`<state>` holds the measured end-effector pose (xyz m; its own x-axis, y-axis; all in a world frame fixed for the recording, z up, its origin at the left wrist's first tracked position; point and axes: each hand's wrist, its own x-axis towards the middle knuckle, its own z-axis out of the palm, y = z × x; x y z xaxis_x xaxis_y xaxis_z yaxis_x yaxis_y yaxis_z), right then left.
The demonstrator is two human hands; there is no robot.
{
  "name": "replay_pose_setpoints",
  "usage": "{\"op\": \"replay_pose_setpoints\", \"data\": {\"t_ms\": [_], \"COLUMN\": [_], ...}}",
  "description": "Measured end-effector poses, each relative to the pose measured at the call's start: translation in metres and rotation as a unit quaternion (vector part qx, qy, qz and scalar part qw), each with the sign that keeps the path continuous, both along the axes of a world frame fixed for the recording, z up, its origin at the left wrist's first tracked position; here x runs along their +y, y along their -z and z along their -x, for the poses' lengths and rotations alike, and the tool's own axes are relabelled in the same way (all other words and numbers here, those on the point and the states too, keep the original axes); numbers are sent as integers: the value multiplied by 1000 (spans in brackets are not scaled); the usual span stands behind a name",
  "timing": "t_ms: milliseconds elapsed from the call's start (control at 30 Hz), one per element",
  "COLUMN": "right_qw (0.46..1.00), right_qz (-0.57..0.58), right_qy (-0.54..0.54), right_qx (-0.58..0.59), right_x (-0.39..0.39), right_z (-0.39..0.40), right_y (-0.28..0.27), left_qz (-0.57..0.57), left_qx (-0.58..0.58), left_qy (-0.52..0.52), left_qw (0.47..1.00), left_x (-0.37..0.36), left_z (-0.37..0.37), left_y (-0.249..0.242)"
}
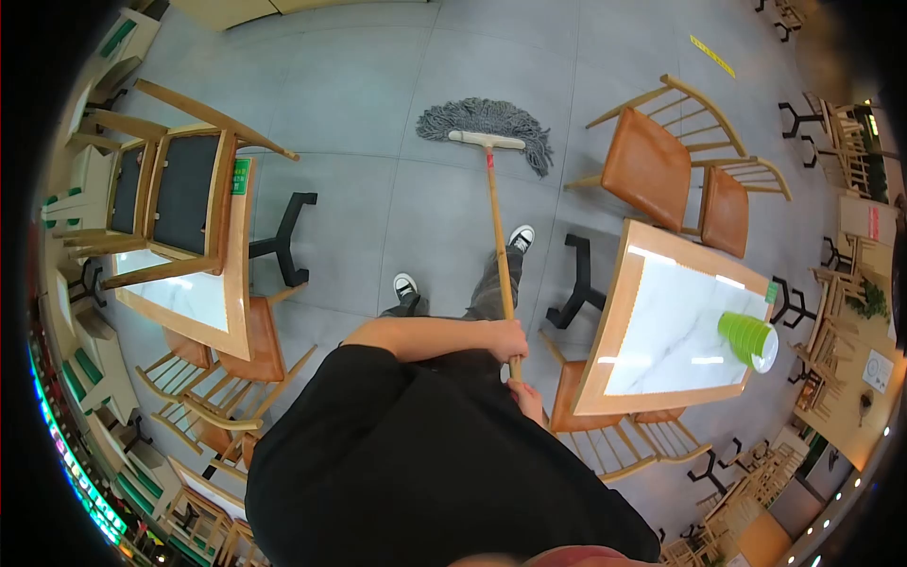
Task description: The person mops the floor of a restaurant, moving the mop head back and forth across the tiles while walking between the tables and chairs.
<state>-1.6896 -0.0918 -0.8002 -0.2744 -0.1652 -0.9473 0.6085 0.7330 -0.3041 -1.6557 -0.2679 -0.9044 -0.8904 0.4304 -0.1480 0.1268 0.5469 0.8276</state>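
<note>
A mop with a wooden handle (pixel 501 236) runs from my body forward to the floor. Its grey string head (pixel 482 113) lies spread on the tiles, under a pale crossbar (pixel 487 140). My left hand (pixel 508 340) is wrapped round the upper handle, with the forearm crossing in front of my black shirt. Just below it, closer to my body, my right hand (pixel 527 399) closes round the handle's end; part of that hand is hidden. The mop head rests ahead of my two sneakers (pixel 521 236).
On the right stands a marble-topped table (pixel 675 326) with stacked green cups (pixel 742 338) and brown-seated chairs (pixel 647 165). At left, upturned chairs (pixel 189 189) rest on another table (pixel 189 307). Black table legs (pixel 283 241) reach toward the aisle. Grey tiled floor (pixel 331 198) stretches ahead.
</note>
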Motion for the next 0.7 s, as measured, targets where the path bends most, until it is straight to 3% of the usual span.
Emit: {"op": "replay_pose_setpoints", "data": {"t_ms": [100, 167, 233, 300, 367, 433, 500, 633, 700], "right_qw": [995, 982, 975, 970, 967, 959, 959, 945, 954], "right_qz": [74, 96, 125, 149, 177, 209, 213, 258, 240], "right_qy": [18, 83, 78, 75, 70, 72, 71, 35, 27], "right_qx": [-71, -142, -166, -174, -169, -179, -172, -196, -179], "right_x": [-72, -127, -187, -255, -321, -371, -396, -350, -294], "right_z": [32, 51, 70, 83, 97, 112, 130, 175, 183], "right_y": [-5, 13, 44, 82, 100, 100, 87, 81, 73], "left_qz": [-19, 64, 46, 48, 155, 66, 93, 123, 86], "left_qx": [128, 131, 152, 82, 63, 39, -8, -35, 75], "left_qy": [-159, -277, -410, -518, -518, -565, -539, -469, -507], "left_qw": [979, 950, 898, 850, 839, 822, 837, 874, 854], "left_x": [-46, -92, -130, -181, -235, -283, -319, -295, -236], "left_z": [11, 23, 36, 47, 55, 70, 91, 122, 127], "left_y": [23, 23, 73, 86, 70, 105, 66, 37, 60]}}
